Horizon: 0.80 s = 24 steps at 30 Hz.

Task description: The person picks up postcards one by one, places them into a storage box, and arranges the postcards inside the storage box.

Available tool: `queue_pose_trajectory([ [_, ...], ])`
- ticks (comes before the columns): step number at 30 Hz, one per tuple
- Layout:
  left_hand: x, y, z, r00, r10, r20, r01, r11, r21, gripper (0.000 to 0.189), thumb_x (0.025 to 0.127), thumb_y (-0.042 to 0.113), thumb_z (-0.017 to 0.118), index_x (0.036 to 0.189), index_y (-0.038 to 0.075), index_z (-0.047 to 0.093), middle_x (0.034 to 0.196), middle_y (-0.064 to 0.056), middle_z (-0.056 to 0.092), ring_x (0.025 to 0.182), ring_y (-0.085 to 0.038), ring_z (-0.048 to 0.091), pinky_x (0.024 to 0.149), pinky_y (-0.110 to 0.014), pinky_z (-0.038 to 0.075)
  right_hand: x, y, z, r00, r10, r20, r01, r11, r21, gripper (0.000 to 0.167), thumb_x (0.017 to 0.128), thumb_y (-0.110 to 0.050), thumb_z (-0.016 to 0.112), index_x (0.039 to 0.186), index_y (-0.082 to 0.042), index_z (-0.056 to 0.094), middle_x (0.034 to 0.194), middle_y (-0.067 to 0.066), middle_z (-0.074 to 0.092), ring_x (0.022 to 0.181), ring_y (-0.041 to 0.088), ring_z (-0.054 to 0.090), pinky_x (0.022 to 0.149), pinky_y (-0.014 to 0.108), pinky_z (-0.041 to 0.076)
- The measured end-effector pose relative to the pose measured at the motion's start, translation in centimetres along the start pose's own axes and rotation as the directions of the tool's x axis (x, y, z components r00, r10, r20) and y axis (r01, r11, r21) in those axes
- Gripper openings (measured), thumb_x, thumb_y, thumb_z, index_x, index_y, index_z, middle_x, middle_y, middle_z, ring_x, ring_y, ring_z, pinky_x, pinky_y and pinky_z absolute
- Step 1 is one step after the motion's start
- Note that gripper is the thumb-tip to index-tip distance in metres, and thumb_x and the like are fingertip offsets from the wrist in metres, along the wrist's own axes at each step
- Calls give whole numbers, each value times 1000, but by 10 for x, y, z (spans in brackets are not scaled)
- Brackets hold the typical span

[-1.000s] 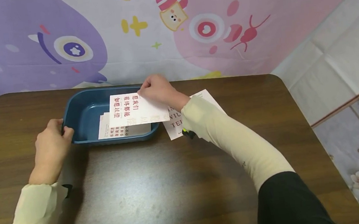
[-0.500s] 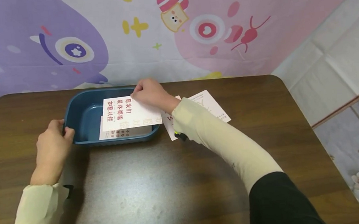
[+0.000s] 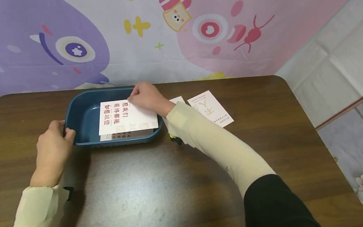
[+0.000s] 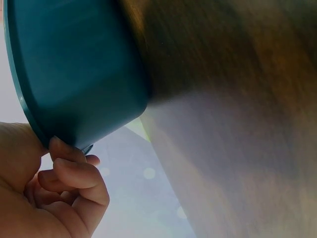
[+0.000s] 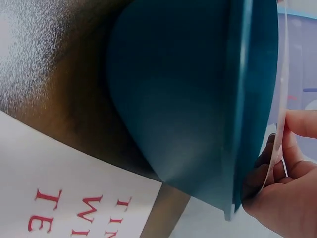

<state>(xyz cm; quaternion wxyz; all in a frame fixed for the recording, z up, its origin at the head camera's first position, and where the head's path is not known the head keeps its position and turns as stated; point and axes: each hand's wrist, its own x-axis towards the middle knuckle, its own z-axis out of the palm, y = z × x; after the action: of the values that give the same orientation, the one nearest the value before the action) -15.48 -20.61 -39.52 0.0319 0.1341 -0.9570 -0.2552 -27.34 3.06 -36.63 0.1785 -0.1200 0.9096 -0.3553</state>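
Observation:
A dark blue rectangular plastic basin point(image 3: 86, 116) stands near the table's back edge. My left hand point(image 3: 51, 150) pinches its left end, with thumb and fingers at the rim, as the left wrist view also shows. Over the basin's right part, my right hand point(image 3: 147, 98) pinches a white card with red Chinese characters point(image 3: 112, 116) by its back edge. In the right wrist view this card point(image 5: 281, 89) appears edge-on between thumb and fingers, above the rim. Beneath it another printed card point(image 3: 107, 137) lies in the basin, mostly covered.
Right of the basin, a card with gold characters point(image 3: 210, 109) lies on the brown wooden table point(image 3: 175, 193). A card with red capital letters point(image 5: 89, 198) lies beside the basin, partly under my right forearm. A cartoon-printed cloth point(image 3: 151, 65) hangs behind.
My right hand has moved left and slightly nearer with its card, further over the basin, covering more of the card inside. The gold-character card is now uncovered. My left hand stays put.

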Motion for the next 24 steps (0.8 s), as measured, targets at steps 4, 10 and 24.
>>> queue_pose_trajectory([
  [4,0,1,-1,1000,-3,7,3,1000,-4,46,90,16,38,125,-12,45,107,-38,56,79,-47,54,68,-56,42,0,1,4,1000,12,6,-12,1000,-16,17,90,-26,56,84,-12,64,109,-2,66,92,10,59,74,22,45],
  [10,0,1,-1,999,-25,30,25,1000,-6,48,91,17,37,128,-13,42,114,-37,55,81,-44,53,70,-54,43,1,4,11,1000,4,0,-4,999,-43,19,90,-28,57,93,-10,65,106,-1,66,90,12,59,73,22,44],
  [24,0,1,0,1000,-17,7,18,1000,-8,47,90,17,39,126,-12,44,108,-37,56,80,-47,54,69,-55,42,7,3,21,999,50,9,-50,999,-4,19,91,-28,56,91,-12,67,107,-2,67,89,12,60,71,23,46],
])
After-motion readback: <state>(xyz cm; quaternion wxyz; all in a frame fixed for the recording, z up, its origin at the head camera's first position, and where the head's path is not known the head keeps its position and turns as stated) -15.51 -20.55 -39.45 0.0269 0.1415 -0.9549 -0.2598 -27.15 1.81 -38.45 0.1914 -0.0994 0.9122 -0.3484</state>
